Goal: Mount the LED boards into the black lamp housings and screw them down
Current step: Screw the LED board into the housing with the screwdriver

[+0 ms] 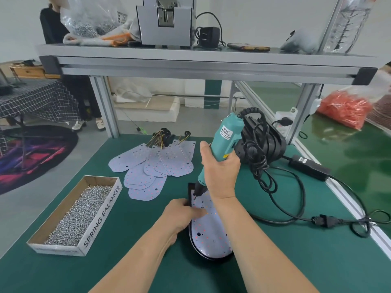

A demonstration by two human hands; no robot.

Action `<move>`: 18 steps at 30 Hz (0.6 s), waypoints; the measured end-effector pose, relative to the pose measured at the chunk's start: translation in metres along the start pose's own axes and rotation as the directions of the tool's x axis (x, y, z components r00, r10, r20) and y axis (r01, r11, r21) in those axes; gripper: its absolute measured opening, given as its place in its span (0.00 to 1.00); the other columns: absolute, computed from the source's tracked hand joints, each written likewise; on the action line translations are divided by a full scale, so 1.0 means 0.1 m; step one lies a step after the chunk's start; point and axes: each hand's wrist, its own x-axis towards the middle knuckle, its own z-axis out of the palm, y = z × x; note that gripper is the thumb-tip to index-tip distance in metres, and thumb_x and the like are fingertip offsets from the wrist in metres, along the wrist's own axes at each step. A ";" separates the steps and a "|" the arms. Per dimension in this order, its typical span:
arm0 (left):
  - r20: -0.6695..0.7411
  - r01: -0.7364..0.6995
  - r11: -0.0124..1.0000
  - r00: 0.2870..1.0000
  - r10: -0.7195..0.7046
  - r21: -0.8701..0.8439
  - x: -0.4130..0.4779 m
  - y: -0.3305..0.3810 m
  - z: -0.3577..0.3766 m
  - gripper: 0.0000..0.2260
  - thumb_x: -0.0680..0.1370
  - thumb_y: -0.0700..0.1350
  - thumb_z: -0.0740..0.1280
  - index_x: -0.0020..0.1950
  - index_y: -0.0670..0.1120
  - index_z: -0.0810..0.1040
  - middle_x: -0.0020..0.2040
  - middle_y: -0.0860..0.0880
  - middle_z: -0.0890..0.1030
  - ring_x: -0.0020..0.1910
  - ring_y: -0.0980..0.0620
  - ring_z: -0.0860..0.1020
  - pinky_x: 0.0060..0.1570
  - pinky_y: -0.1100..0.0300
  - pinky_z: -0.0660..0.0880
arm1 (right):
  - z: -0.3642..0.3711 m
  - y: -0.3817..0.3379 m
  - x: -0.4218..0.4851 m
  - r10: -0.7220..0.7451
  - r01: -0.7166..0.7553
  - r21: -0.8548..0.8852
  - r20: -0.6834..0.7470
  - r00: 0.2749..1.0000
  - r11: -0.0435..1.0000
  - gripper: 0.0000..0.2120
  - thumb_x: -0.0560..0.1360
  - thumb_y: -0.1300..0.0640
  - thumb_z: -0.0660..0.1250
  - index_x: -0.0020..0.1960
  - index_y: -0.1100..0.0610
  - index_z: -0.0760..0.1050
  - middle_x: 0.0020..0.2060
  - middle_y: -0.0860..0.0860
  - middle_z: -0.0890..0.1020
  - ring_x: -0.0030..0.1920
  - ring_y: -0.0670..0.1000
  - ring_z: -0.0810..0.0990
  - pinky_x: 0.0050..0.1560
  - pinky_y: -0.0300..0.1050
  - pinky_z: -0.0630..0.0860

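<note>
Bare left hand, bare right hand, bare forearms

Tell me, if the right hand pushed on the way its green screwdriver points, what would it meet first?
Probably the LED board in the black housing: the screwdriver in the right hand aims down at its far corner.

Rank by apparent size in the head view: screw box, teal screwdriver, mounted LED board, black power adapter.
1. screw box
2-3. mounted LED board and teal screwdriver: they look alike and both are partly covered, so unranked
4. black power adapter
</note>
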 end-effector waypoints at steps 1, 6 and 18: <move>0.000 0.000 1.000 1.000 0.000 0.000 0.00 0.00 0.00 0.09 0.69 0.40 0.76 0.49 0.43 0.86 0.45 0.49 0.87 0.47 0.48 0.86 0.55 0.54 0.80 | -0.02 -0.03 0.00 -0.013 0.013 -0.007 -0.007 1.000 1.000 0.21 0.70 0.50 0.73 0.36 0.67 0.70 0.27 0.54 0.72 0.29 0.51 0.71 0.33 0.44 0.72; -0.010 -0.001 1.000 1.000 0.001 0.000 0.01 0.01 -0.02 0.10 0.71 0.38 0.76 0.52 0.41 0.85 0.46 0.46 0.87 0.47 0.47 0.86 0.55 0.54 0.80 | -0.25 -0.33 0.16 -0.058 0.066 0.038 -0.171 0.984 0.997 0.11 0.70 0.48 0.73 0.32 0.46 0.75 0.26 0.49 0.73 0.28 0.50 0.72 0.31 0.42 0.72; 0.011 0.002 1.000 1.000 -0.002 0.021 0.02 -0.03 -0.06 0.09 0.72 0.39 0.75 0.51 0.41 0.84 0.44 0.46 0.87 0.47 0.45 0.86 0.56 0.50 0.80 | -1.71 -0.36 0.16 -0.045 -0.045 -0.146 -0.560 0.827 0.988 0.14 0.70 0.43 0.72 0.48 0.47 0.71 0.31 0.47 0.82 0.30 0.45 0.80 0.36 0.41 0.75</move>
